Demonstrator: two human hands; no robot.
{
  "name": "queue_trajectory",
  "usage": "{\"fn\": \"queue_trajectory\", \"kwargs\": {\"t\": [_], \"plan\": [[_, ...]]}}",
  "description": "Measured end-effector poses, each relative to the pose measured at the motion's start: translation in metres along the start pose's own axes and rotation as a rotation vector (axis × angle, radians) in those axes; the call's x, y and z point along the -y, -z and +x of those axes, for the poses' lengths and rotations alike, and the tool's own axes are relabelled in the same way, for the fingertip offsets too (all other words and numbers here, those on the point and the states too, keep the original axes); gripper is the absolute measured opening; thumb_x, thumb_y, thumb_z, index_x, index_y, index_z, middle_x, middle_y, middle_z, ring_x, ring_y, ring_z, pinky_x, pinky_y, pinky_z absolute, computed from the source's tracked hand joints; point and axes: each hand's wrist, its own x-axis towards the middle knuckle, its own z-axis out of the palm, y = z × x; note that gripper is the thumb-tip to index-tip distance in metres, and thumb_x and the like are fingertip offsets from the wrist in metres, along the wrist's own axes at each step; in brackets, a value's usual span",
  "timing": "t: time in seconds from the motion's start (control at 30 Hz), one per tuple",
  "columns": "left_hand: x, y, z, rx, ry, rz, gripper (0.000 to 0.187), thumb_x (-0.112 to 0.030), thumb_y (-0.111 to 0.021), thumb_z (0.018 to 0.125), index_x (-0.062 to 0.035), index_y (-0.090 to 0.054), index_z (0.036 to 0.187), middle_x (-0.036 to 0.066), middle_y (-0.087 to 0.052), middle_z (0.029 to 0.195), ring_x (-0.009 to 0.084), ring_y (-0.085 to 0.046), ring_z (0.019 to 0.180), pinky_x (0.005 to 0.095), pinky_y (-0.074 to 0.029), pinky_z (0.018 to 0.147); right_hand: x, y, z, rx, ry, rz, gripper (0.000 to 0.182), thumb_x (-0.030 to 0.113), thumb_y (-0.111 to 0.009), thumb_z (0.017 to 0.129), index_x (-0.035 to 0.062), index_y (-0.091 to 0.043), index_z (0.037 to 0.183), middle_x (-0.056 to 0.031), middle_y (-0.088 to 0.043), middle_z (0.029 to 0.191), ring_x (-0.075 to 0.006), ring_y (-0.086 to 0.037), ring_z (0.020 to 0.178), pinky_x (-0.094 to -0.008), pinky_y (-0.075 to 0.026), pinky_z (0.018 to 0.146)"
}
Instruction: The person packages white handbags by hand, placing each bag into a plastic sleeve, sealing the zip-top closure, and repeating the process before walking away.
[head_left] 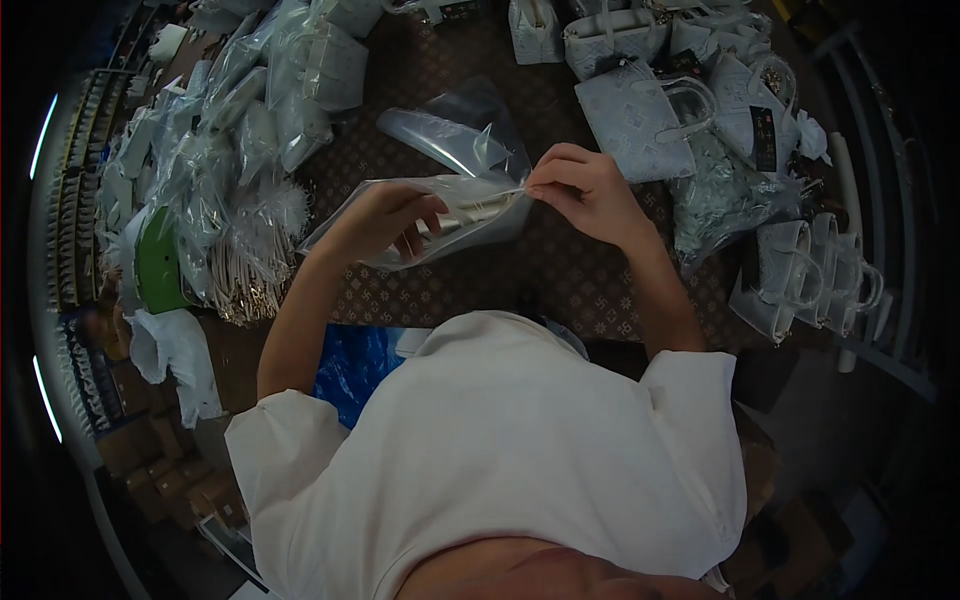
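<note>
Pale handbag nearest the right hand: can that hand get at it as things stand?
Probably yes: the right hand is close beside the pale handbag, with nothing visible between them. It appears to be pinching the clear plastic bag, though, so may need to let go first.

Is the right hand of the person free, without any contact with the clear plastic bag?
No, the right hand pinches the clear plastic bag at its upper right edge.
</note>
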Motion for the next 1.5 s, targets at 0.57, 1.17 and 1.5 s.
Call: {"fn": "queue_trajectory", "kwargs": {"t": [0.57,1.17,1.5], "plan": [[0.067,-0.054,0.045,-0.381,-0.508,0.912,0.012,-0.012,-0.059,0.071,-0.0003,-0.059,0.066,0.014,-0.060,0.070,0.0301,-0.060,0.065,0.0374,-0.050,0.059,-0.002,-0.009,-0.006,-0.015,0.033,-0.059,0.009,0.001,-0.065,0.071,0.0019,-0.062,0.079,-0.0057,-0.056,0.076,-0.0155,-0.056,0.064,-0.0236,-0.044,0.052],[0.000,-0.026,0.061,-0.435,-0.138,-0.563,0.027,0.002,-0.055,0.074,0.0029,-0.039,0.096,0.015,-0.055,0.074,0.0234,-0.063,0.062,0.0294,-0.055,0.054,-0.012,-0.028,0.005,-0.301,-0.089,0.039,0.007,-0.001,-0.062,0.073,0.0004,-0.061,0.080,-0.0057,-0.056,0.074,-0.0114,-0.054,0.059,-0.0213,-0.040,0.050],[0.016,-0.003,0.064,-0.462,-0.192,-0.801,0.012,-0.001,-0.051,0.080,0.0032,-0.048,0.091,0.013,-0.056,0.078,0.0230,-0.063,0.072,0.0281,-0.055,0.066,-0.015,-0.021,0.006,-0.259,-0.030,-0.011,0.007,-0.001,-0.062,0.073,0.0005,-0.061,0.080,-0.0075,-0.057,0.076,-0.0140,-0.057,0.063,-0.0224,-0.044,0.052]]}}
